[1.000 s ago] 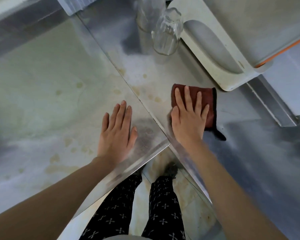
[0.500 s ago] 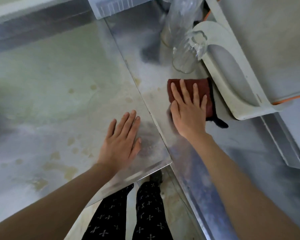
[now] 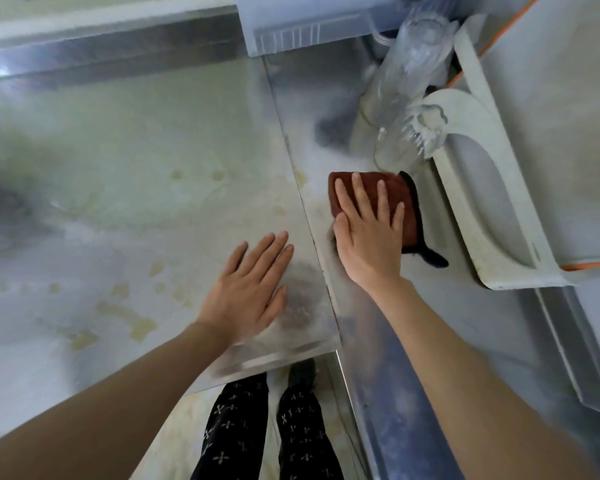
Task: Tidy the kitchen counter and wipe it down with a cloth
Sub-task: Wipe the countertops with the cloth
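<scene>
While the right hand (image 3: 368,237) lies flat, fingers straight and slightly spread, on the folded maroon cloth (image 3: 408,220), pressing it to the steel counter (image 3: 118,150) right of centre frame, the left hand (image 3: 250,292) rests open and palm-down near the counter's lower corner, holding nothing. It is judged to brace the body as the wiping arm reaches. The flat palm spreads pressure across the cloth. Yellowish stains (image 3: 139,323) at lower left are not yet wiped. The cloth's far edge lies just beside, perhaps touching, an upturned glass tumbler (image 3: 406,136) that stands against a white plastic tray (image 3: 482,237); blur hides the contact. Compared with a second ago, the cloth has travelled away from the body toward the tumbler, then well apart from it, whereas the left hand has kept its place.
</scene>
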Demonstrator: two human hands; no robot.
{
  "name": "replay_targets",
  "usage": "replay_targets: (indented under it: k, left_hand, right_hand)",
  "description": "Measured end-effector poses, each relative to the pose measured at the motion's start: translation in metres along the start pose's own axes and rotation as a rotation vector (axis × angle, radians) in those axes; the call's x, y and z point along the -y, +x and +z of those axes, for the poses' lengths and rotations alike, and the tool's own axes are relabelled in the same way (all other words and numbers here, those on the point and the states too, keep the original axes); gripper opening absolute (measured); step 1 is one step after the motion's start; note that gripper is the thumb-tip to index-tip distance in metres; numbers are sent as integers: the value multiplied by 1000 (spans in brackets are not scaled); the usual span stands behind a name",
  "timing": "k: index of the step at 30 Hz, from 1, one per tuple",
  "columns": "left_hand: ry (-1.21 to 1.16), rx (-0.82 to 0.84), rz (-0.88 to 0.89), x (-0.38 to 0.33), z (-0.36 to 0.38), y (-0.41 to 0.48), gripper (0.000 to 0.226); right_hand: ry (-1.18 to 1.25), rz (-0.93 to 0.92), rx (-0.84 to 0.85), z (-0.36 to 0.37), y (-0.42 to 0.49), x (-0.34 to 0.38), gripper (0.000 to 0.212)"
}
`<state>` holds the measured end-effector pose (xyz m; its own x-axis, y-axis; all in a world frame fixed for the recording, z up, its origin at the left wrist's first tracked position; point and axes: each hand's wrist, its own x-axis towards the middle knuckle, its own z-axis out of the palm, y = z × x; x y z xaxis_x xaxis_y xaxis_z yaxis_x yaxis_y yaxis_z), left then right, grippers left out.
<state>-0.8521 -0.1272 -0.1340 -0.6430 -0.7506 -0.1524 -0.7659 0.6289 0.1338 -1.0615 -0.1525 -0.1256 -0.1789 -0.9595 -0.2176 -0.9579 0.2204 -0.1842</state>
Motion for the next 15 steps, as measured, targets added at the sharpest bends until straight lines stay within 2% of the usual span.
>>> replay_targets:
  k: [2,6,8,10,13,15]
  left_hand:
    - [-4,5,-2,1,0,-1,57]
    - [-62,-9,-5,1,-4,-1,56]
    - [-137,-45,-46,4,-8,-2,52]
    - [-188,-84,-133,15,-12,-1,49]
    - [-189,-132,-325,48,-20,2,55]
    - [-206,-148,-468,74,-27,6,61]
  right_hand:
    - [53,29,8,3,0,24,57]
    - [-42,-288,81,6,-6,44,56]
    - [-69,-322,78,1,3,40,54]
    - [-54,-242,69,-3,18,41,54]
    - [92,11,71,-4,43,68,51]
    - [141,75,73,-2,44,93,51]
